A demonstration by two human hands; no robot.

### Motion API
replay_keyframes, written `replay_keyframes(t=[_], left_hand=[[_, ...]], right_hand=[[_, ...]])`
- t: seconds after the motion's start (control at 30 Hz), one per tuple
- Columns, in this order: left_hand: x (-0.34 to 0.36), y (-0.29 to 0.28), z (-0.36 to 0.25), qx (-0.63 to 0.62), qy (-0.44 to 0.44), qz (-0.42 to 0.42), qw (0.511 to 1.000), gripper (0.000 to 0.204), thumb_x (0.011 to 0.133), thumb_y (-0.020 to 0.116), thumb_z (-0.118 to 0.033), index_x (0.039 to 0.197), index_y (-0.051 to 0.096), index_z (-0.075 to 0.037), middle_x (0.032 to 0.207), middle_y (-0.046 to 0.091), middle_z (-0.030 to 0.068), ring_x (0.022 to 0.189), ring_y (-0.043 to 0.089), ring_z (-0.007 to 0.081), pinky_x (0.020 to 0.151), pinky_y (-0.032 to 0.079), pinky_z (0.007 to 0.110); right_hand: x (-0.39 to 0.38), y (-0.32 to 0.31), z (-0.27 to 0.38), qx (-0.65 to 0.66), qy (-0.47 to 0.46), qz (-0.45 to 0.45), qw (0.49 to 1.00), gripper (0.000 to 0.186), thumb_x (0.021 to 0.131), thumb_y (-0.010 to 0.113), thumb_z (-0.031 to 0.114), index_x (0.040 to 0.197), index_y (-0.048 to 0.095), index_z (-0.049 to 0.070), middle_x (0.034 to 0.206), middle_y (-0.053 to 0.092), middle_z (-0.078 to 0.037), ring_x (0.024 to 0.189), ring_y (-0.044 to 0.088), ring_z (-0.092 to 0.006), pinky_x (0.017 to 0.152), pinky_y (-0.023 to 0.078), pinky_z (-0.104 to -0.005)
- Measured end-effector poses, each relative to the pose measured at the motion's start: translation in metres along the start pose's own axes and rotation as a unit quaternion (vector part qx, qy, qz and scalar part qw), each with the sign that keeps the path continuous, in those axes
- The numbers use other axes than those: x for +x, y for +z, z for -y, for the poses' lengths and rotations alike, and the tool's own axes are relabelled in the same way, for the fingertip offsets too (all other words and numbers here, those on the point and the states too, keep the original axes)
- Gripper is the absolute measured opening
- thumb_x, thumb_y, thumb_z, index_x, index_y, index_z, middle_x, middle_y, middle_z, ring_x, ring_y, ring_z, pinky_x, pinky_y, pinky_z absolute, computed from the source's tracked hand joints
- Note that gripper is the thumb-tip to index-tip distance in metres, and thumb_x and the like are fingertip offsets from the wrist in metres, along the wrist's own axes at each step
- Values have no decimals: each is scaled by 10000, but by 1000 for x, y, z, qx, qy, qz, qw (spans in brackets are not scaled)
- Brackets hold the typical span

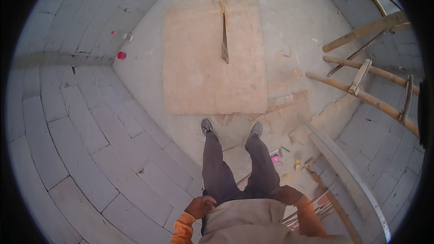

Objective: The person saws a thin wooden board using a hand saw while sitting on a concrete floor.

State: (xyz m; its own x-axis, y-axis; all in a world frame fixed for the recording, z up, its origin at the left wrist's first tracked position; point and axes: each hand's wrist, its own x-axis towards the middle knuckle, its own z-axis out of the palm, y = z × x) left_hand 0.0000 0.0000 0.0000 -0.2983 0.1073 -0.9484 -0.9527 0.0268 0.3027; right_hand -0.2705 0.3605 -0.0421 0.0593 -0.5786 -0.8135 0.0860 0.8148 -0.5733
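Note:
My left hand [201, 207] has its fingers curled at the left side of my waist, against the edge of my beige clothing [248, 217]; what it holds, if anything, I cannot make out. My right hand [287, 195] rests at the right side of my waist, its fingers hidden against the dark trousers [257, 162]. Beyond my shoes [256, 130] a large pale board [194, 58] lies on the floor [289, 22], with a narrow dark gap or strip [224, 36] along part of its middle.
Grey block walls [81, 126] enclose me. At the right stand wooden pole ladders [334, 81] and a long metal bar [348, 162]. Wood scraps [287, 99], a pink object [275, 158] and small tools lie near my right foot. A red cup [121, 55] and bottles stand by the left wall.

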Motion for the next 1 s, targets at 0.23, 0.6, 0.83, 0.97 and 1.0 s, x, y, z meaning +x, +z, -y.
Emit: replay_keyframes(t=[0.23, 0.6, 0.83, 0.97, 1.0], left_hand=[[31, -94, -3, 186, -19, 326, 927, 240, 905, 730, -118, 1139, 720, -68, 979, 753, 41, 944, 707, 157, 866, 533, 308], [474, -224, -55, 177, 160, -298, 924, 353, 945, 705, -265, 1201, 668, -24, 1028, 731, 164, 974, 698, 365, 885, 547, 465], [723, -329, -143, 271, 252, -460, 807, 340, 966, 602, -66, 1300, 651, -23, 1390, 618, 125, 1301, 565, 304, 1092, 464, 426], [788, -394, -206, 239, 343, -528, 740, 360, 944, 577, 36, 1290, 671, 13, 1429, 611, 192, 1353, 549, 348, 1149, 439, 418], [799, -406, -223, 206, 395, -532, 720, 359, 958, 569, 17, 1303, 668, 9, 1447, 597, 185, 1376, 529, 338, 1165, 423, 410]], right_hand=[[91, 75, 58, 35, -92, 171, 980, 306, 921, 628, 71, 1209, 703, 2, 1056, 779, -138, 940, 747, -269, 884, 570, -362], [517, -90, 69, 20, -48, -362, 931, 439, 988, 677, 222, 1327, 605, -47, 1038, 749, -222, 902, 762, -302, 819, 596, -378], [764, -252, 68, 1, -202, -632, 748, 749, 920, 732, 127, 1547, 346, -14, 1498, 437, -230, 1370, 473, -381, 1127, 422, -449], [835, -305, 74, -22, -204, -646, 735, 723, 936, 713, 120, 1546, 348, -13, 1466, 477, -230, 1413, 418, -406, 1169, 381, -437], [844, -313, 76, -20, -198, -637, 744, 700, 950, 698, 123, 1545, 354, -13, 1461, 484, -234, 1401, 432, -411, 1166, 385, -439]])
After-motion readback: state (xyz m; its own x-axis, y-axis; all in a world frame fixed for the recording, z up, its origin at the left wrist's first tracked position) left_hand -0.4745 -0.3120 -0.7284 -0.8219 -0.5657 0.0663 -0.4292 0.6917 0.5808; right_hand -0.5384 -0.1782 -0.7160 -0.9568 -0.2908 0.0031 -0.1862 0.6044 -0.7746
